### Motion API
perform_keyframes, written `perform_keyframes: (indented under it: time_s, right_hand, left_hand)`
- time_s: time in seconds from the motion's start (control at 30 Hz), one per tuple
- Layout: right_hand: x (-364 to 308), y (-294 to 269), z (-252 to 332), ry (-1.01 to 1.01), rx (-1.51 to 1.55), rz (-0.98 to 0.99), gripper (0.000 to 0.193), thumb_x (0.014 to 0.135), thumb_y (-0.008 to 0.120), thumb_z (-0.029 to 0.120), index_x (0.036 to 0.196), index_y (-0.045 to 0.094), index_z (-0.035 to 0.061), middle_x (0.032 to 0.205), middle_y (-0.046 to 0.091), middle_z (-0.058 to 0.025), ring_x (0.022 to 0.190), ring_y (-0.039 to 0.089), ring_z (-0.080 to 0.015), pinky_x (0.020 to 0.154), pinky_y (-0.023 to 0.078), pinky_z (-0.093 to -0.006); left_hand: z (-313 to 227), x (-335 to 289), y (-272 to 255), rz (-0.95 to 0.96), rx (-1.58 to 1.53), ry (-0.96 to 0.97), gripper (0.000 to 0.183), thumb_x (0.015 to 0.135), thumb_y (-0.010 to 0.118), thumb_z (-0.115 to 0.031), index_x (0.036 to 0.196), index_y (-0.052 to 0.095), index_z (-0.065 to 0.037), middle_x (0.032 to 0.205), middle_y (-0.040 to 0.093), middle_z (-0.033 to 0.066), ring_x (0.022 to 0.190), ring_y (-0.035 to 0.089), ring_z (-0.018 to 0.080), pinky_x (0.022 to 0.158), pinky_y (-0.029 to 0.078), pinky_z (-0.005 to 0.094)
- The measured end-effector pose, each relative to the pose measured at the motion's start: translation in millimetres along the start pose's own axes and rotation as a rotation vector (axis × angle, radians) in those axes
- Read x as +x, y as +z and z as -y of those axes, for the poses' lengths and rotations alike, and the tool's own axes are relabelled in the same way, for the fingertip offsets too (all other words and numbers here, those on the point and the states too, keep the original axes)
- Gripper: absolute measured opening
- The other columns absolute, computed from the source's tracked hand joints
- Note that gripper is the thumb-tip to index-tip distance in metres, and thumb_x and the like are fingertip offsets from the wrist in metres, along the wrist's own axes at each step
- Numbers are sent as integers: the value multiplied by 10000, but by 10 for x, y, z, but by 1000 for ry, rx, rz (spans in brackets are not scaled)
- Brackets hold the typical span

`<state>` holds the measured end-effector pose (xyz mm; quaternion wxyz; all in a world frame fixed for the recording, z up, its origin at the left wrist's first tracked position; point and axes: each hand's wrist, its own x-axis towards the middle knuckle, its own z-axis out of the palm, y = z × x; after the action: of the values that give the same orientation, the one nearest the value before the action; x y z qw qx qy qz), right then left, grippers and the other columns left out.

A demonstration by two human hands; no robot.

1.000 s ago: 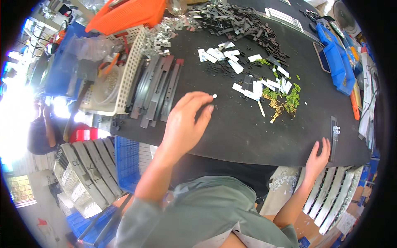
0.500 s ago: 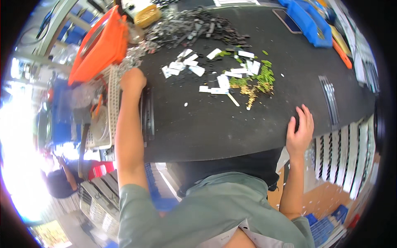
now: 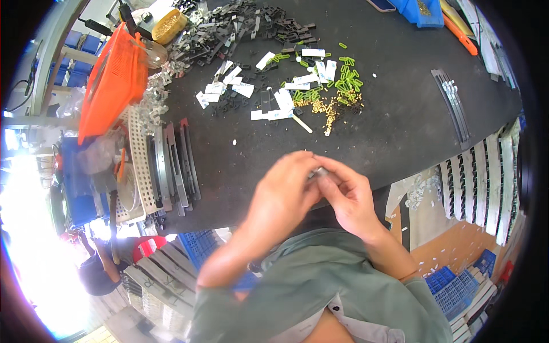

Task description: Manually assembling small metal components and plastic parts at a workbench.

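My left hand (image 3: 282,188) and my right hand (image 3: 351,203) meet above the near middle of the dark table (image 3: 394,137). Between their closed fingertips is a small shiny silvery piece (image 3: 319,171), mostly covered, so its exact kind does not show. Beyond the hands lie green oblong rings (image 3: 347,86), tiny brass-coloured parts (image 3: 330,114) and white slips (image 3: 283,100). A short pale stick (image 3: 302,124) rests just past my fingertips.
Black clip-like parts (image 3: 246,26) are heaped at the far left, with silvery pieces (image 3: 155,94) beside an orange bin (image 3: 117,80). Long metal strips lie at the left (image 3: 177,166) and right (image 3: 452,106). A blue bin (image 3: 426,17) stands far right. A person (image 3: 97,274) is beyond the table's left side.
My left hand has come from the silvery pieces at the left to the middle. My right hand has moved left from the table's right edge to meet it, and both close on a small piece.
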<state>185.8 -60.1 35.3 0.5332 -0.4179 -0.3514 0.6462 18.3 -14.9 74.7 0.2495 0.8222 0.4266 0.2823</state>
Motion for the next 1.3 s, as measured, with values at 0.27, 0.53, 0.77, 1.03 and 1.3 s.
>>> perform_keyframes:
  time_s: [0.27, 0.53, 0.77, 1.03, 1.3]
  right_hand:
    - [23, -168, -97, -23, -9, -96, 289, 1039, 605, 90, 1298, 622, -38, 1020, 729, -125, 836, 693, -143, 754, 569, -274]
    - [17, -153, -54, 57, 8, -27, 244, 1022, 624, 67, 1243, 627, -35, 937, 726, -131, 770, 700, -157, 700, 583, -283]
    - [9, -207, -31, 57, 89, -6, 233, 1025, 616, 71, 1228, 643, -40, 1057, 734, -156, 865, 726, -199, 744, 604, -306]
    - [-55, -121, 66, 309, 186, 4, 318, 1033, 598, 80, 1314, 604, -68, 1166, 712, -200, 1029, 733, -283, 864, 620, -379]
    - [-120, -21, -6, 359, 290, 77, 321, 1035, 583, 51, 1314, 591, -107, 1180, 698, -224, 1069, 716, -279, 974, 603, -404]
  left_hand:
    - [497, 269, -15, -206, 22, -488, 339, 928, 739, -215, 1190, 687, -7, 1031, 735, 172, 857, 725, 290, 783, 554, 371]
    - [784, 335, 67, -276, 170, -460, 188, 921, 736, -168, 1052, 705, -37, 911, 722, 126, 776, 691, 200, 705, 528, 330]
    - [439, -242, -40, -235, 21, -369, 160, 878, 757, -55, 1033, 739, -19, 955, 735, 132, 841, 706, 216, 768, 548, 322]
    - [354, -441, -14, -192, 127, -236, 214, 800, 791, 10, 1006, 760, -40, 1024, 744, 104, 959, 689, 280, 853, 542, 366]
    - [120, -402, 146, -198, -178, -36, 324, 765, 808, 24, 1078, 751, -39, 1047, 760, 109, 984, 722, 295, 878, 570, 397]
